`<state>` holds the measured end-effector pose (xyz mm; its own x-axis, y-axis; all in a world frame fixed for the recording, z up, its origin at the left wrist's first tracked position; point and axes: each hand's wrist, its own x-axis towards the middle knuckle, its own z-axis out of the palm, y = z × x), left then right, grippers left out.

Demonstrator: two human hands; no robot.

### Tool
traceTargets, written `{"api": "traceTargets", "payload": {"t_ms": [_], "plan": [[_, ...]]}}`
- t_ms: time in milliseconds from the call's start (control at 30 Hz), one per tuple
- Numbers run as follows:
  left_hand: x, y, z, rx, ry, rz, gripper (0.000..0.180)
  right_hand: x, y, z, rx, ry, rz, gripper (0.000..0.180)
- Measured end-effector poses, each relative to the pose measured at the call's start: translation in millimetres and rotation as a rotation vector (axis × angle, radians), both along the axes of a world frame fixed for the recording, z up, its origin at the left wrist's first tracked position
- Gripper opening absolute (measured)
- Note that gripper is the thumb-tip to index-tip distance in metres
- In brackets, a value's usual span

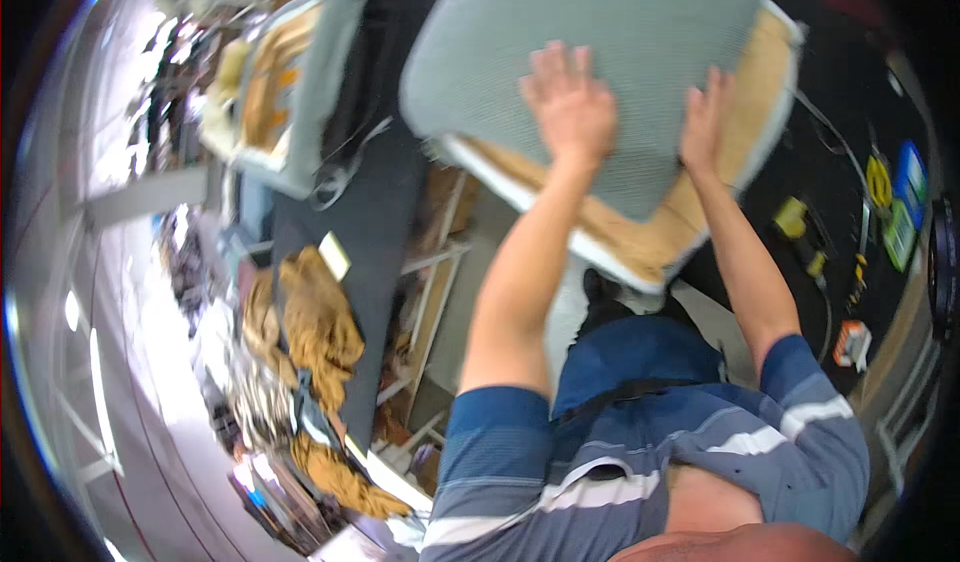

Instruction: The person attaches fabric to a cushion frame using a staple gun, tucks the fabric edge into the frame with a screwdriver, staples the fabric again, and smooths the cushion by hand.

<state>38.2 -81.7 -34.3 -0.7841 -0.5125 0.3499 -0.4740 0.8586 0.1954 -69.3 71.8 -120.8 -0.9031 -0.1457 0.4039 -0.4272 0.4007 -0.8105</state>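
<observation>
A grey-green textured fabric panel (640, 42) lies over a tan board (655, 247) that has a pale padded rim, like an upholstered furniture piece with its underside up. My left hand (575, 107) rests flat on the fabric with its fingers spread. At the panel's right edge, beside the bare tan strip, my right hand (706, 127) touches down with its fingers stretched out. Neither hand holds anything that I can see. The far end of the panel runs out of view at the top.
At the right, the black work surface holds a yellow-green tool (792, 220) with a hose, a blue and green box (905, 202) and a small orange and white box (852, 345). Another upholstered frame (285, 92) stands at the left. Brown cloth (320, 317) lies on a dark table.
</observation>
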Motion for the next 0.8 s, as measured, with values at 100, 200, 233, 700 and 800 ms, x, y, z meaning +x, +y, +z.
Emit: {"api": "traceTargets", "payload": {"t_ms": [100,200,233,700,800], "plan": [[11.7,-5.0,3.9,0.011,0.069,0.025,0.053,61.0,0.0,8.3,0.04,0.066,0.121,0.053],[24.4,3.1,-2.6,0.103,0.123,-0.018,0.053,70.5,31.1,-7.6,0.158,0.012,0.291,0.054],[35.7,12.4,0.0,0.17,0.103,-0.065,0.052,62.5,46.7,-14.9,0.202,0.056,0.412,0.054],[403.3,79.7,-112.2,0.932,-0.163,0.613,0.036,-46.1,92.9,49.1,0.254,0.145,0.311,0.05],[467.7,95.2,-160.9,1.001,-0.315,0.772,0.041,-29.8,8.8,95.3,0.179,0.382,0.374,0.048]]}}
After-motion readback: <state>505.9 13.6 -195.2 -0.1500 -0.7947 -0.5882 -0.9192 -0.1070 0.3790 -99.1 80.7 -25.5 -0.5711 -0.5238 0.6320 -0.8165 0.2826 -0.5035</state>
